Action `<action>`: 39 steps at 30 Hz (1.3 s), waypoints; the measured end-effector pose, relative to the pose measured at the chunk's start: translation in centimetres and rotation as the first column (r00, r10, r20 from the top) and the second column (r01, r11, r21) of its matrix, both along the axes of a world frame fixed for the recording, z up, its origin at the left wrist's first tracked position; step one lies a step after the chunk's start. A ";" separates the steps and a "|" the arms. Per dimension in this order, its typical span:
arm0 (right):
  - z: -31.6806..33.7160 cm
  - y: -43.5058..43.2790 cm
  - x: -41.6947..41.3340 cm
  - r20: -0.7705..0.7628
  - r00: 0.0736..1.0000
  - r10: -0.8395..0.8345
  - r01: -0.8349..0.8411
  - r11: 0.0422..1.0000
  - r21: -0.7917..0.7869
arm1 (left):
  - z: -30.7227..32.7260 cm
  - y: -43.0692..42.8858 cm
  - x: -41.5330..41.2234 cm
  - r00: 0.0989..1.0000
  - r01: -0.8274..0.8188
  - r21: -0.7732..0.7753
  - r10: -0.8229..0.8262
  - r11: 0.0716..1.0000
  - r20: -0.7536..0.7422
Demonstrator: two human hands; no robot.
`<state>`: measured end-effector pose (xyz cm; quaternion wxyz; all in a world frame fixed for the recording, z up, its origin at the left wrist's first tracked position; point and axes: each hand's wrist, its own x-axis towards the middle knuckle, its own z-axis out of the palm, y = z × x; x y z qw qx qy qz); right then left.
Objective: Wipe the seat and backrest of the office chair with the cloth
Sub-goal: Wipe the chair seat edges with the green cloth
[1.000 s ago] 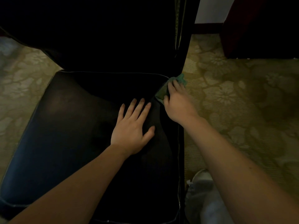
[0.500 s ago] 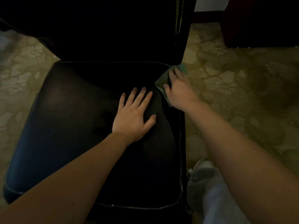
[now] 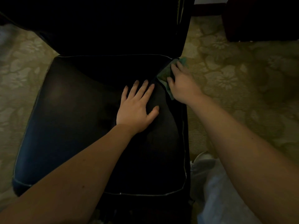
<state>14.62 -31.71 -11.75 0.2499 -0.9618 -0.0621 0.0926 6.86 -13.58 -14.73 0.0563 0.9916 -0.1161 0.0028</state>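
Presses crumpled green cloth into black leather seat's far right corner under the right hand (grip flat, fingers straight), tall black backrest rising just beyond.

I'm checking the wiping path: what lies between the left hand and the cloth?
Only a narrow strip of bare dark seat; the left hand lies flat on it just left of the cloth. Head view.

Floral carpet, dark cabinet, white shoe.
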 end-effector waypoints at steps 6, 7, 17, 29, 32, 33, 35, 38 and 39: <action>0.5 -0.8 -1.3 -0.034 0.994 0.108 -0.110 0.991 -0.077 | 0.0 -0.1 0.0 1.000 -0.015 -0.020 0.015 1.000 -0.001; 0.4 -1.0 -1.5 -0.040 0.991 0.125 -0.128 0.988 -0.086 | 0.0 -0.1 0.0 1.000 -0.012 -0.021 0.012 1.000 0.001; -0.2 -0.6 0.1 -0.023 0.994 0.105 -0.106 0.993 -0.054 | 0.0 -0.1 0.1 1.000 -0.016 -0.021 0.016 1.000 0.000; 0.0 -0.7 -0.7 -0.037 0.995 0.097 -0.098 0.994 -0.052 | 0.2 -0.2 0.0 1.000 -0.009 -0.002 0.009 1.000 -0.025; 0.1 -0.8 -0.3 -0.050 0.995 0.082 -0.084 0.996 -0.039 | 0.4 -0.4 0.0 0.999 -0.020 0.000 0.020 1.000 -0.029; 0.3 -0.7 -0.5 -0.056 0.995 0.081 -0.084 0.995 -0.053 | 0.3 -0.4 0.1 0.999 -0.022 -0.001 0.022 1.000 -0.028; 0.6 -0.6 -1.2 -0.086 0.993 0.079 -0.087 0.992 -0.088 | 0.3 -0.4 0.1 0.999 -0.023 -0.008 0.023 1.000 -0.026; 1.0 -0.7 -2.6 -0.160 0.983 0.092 -0.112 0.986 -0.123 | 0.1 -0.3 0.1 1.000 -0.018 -0.014 0.018 1.000 -0.018; 1.0 -0.8 -3.0 -0.174 0.980 0.099 -0.121 0.985 -0.120 | 0.1 -0.3 0.1 1.000 -0.014 -0.015 0.013 1.000 -0.016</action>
